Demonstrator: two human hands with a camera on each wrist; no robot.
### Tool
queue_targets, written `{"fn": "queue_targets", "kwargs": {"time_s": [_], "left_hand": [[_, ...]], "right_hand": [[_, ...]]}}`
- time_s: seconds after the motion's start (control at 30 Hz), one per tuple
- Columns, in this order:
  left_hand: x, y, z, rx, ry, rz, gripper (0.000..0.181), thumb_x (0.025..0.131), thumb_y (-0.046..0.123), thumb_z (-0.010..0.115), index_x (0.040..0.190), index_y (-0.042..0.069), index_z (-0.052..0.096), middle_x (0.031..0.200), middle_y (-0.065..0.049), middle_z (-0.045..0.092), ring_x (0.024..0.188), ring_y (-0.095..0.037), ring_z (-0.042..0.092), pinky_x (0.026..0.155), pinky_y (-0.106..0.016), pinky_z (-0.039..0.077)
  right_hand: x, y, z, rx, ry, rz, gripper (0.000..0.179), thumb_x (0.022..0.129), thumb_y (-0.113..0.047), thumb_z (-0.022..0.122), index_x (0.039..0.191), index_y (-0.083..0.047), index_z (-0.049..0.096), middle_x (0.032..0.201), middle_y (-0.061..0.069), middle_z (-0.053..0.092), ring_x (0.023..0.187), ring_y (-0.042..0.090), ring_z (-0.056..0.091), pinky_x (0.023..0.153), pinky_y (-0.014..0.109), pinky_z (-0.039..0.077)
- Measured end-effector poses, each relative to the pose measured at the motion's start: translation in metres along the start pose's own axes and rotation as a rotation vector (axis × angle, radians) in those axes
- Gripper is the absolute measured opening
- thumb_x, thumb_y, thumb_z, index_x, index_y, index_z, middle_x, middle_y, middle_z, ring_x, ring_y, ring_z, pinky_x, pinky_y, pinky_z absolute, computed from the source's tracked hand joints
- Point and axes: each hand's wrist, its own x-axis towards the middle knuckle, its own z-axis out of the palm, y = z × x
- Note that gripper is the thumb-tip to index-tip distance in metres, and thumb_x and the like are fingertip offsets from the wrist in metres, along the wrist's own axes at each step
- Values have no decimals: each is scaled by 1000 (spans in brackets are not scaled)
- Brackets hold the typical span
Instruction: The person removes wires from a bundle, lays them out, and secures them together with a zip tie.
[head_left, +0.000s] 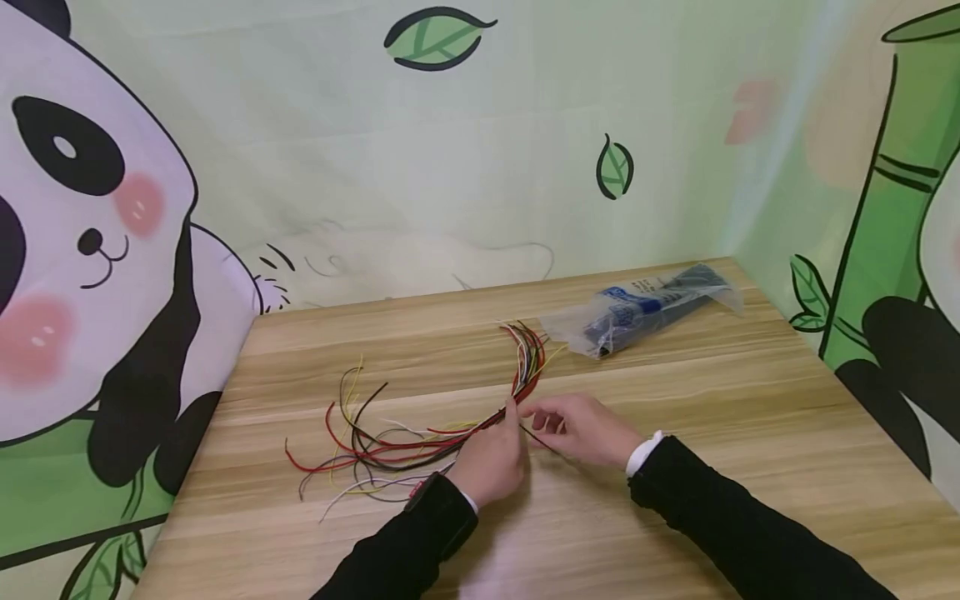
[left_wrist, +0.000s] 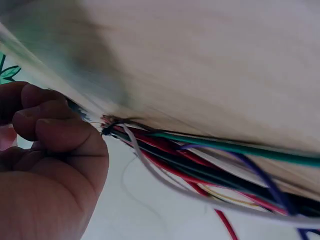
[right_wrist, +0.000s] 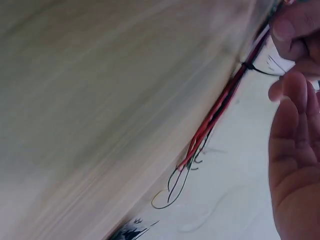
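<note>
A long bundle of thin wires (head_left: 528,385), red, black, white, yellow and other colours, lies across the wooden table, its loose ends fanned out to the left. Around the bundle, in the right wrist view, goes a black cable tie (right_wrist: 247,66) whose thin tail sticks out sideways. My left hand (head_left: 491,458) grips the bundle close to this tie, fingers curled. Just right of it, my right hand (head_left: 585,429) pinches the tie's tail between thumb and fingers. The left wrist view shows my left hand (left_wrist: 55,160) beside the tied spot; its fingertip contact is partly hidden.
A clear plastic bag (head_left: 637,308) with dark contents and blue print lies at the back right of the wooden table (head_left: 300,342). Behind the table hangs a printed cloth (head_left: 322,142) with pandas and leaves.
</note>
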Motion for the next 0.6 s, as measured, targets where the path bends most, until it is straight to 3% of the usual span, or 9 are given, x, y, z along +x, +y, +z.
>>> {"fn": "queue_targets", "kwargs": {"time_s": [0.13, 0.23, 0.43, 0.6], "left_hand": [[3, -3, 2, 45, -68, -56, 76, 80, 14, 64, 140, -18, 29, 71, -9, 63, 62, -20, 60, 59, -35, 50], [5, -4, 2, 83, -103, -73, 69, 82, 15, 63, 138, -15, 35, 74, -10, 65, 64, -22, 63, 57, -37, 51], [13, -7, 7, 243, -139, -118, 65, 91, 33, 57, 138, -8, 42, 78, -9, 67, 58, -22, 61, 48, -37, 47], [26, -10, 5, 315, -174, -257, 77, 93, 56, 47, 141, -4, 43, 86, -13, 70, 61, -24, 63, 47, -37, 45]], "right_hand": [[6, -1, 6, -138, 45, -155, 11, 89, -16, 69, 98, -17, 74, 89, -10, 69, 77, 2, 60, 69, 25, 49], [8, 6, 7, -222, 45, -200, 8, 89, -16, 69, 93, -14, 75, 87, -8, 69, 79, 4, 62, 71, 27, 50], [4, 25, 4, -256, -3, -159, 9, 87, -15, 71, 93, -11, 75, 87, -4, 70, 82, 8, 64, 75, 30, 51], [2, 33, 0, -112, -96, -78, 14, 89, -16, 69, 100, -8, 73, 94, -2, 70, 88, 10, 63, 78, 30, 50]]}}
